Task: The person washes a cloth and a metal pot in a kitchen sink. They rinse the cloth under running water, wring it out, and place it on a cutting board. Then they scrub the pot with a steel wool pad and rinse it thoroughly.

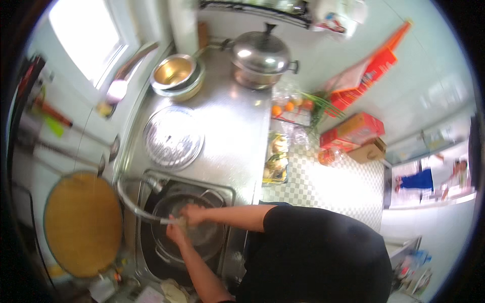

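A large round metal pan (pixel 210 248) with loop handles sits in the sink (pixel 232 195), with what looks like water in it. Above the pan my right hand (pixel 194 214) and my left hand (pixel 176 232) are close together, fingers bent. Between them is a small pale thing (pixel 182 224), too blurred to name; whether either hand grips it does not show. The curved metal faucet spout (pixel 130 204) reaches over the sink and ends right at my hands. Beside the sink a round, shiny metal lid or tray (pixel 174 137) lies on the steel counter (pixel 231 140).
Stacked metal bowls (pixel 174 74) and a lidded steel pot (pixel 260 57) stand farther along the counter. A round wooden cutting board (pixel 83 223) leans at the wall, near hanging ladles (pixel 114 147). Vegetables, oranges (pixel 277 110) and red boxes (pixel 354 130) are beyond the counter edge. Another person (pixel 424 180) is far off.
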### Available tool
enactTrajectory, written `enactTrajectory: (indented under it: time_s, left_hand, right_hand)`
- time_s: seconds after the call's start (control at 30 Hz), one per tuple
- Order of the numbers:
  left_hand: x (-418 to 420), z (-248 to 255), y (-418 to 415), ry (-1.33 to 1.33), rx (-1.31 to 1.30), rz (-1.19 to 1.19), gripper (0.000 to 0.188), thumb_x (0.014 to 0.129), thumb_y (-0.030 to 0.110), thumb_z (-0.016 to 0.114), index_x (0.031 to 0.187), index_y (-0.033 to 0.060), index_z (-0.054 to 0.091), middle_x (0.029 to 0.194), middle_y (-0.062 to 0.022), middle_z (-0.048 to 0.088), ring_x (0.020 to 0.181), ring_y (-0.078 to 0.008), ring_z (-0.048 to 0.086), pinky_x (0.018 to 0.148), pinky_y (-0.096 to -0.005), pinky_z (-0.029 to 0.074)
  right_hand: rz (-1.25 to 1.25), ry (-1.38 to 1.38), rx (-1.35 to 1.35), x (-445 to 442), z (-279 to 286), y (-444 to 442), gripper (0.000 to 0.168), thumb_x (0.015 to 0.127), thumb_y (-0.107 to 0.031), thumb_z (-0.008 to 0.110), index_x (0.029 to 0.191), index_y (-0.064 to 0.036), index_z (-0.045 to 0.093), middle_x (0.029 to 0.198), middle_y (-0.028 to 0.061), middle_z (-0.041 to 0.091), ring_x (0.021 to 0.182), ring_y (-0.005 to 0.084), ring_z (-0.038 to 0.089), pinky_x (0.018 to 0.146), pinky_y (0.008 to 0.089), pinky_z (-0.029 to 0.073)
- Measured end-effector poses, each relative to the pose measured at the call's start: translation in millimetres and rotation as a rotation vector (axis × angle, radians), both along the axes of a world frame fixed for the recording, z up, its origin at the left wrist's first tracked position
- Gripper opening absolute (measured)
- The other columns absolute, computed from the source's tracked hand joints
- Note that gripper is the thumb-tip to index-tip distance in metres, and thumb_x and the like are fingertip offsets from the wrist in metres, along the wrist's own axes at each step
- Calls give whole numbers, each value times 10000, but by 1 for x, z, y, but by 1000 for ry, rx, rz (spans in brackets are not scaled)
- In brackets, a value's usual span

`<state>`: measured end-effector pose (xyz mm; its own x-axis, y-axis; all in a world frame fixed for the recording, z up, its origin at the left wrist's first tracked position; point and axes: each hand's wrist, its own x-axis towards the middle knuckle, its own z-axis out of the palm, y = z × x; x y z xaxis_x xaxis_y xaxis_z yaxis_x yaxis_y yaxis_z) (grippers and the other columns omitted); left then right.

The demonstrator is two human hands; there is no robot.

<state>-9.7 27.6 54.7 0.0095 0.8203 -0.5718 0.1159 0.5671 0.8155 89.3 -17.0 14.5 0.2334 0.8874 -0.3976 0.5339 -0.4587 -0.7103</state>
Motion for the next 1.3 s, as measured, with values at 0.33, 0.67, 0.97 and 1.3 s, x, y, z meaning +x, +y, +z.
enactTrajectory:
  time_s: [0.33, 0.67, 0.97, 1.3]
  left_hand:
    - [-27, -39, 34, 37, 155, -180, 384, 873, 335, 547, 1100, 25, 552, 1009, -123, 556, 884, -229, 566, 738, -342, 472]
    - [-9, -60, -36, -1239, -460, -164, 411, 868, 290, 487, 1220, 84, 440, 1076, -68, 529, 963, -212, 550, 856, -365, 440]
    - [14, -47, -42, -1170, -427, 147, 475, 867, 359, 434, 1142, -25, 486, 1085, -136, 561, 975, -262, 565, 841, -392, 475]
    - [30, -31, -34, -1427, -570, 495, 460, 910, 336, 379, 1160, -43, 451, 1110, -170, 536, 897, -268, 556, 690, -310, 533]
  right_hand:
    - [-204, 295, 292, 26, 36, -29, 253, 592, -180, 684, 799, -38, 656, 750, 160, 639, 743, 306, 629, 651, 393, 486]
    - [-253, 334, 467, 11, 28, -9, 302, 550, -149, 624, 831, -42, 656, 842, 158, 634, 814, 325, 614, 653, 404, 488]
    - [260, -201, 592, 53, 37, -28, 189, 570, -151, 646, 742, -82, 680, 810, 92, 644, 861, 271, 582, 785, 362, 456]
    - [-73, -118, 506, 90, 61, 46, 133, 756, -120, 575, 765, -19, 661, 790, 190, 620, 719, 367, 593, 661, 416, 476]
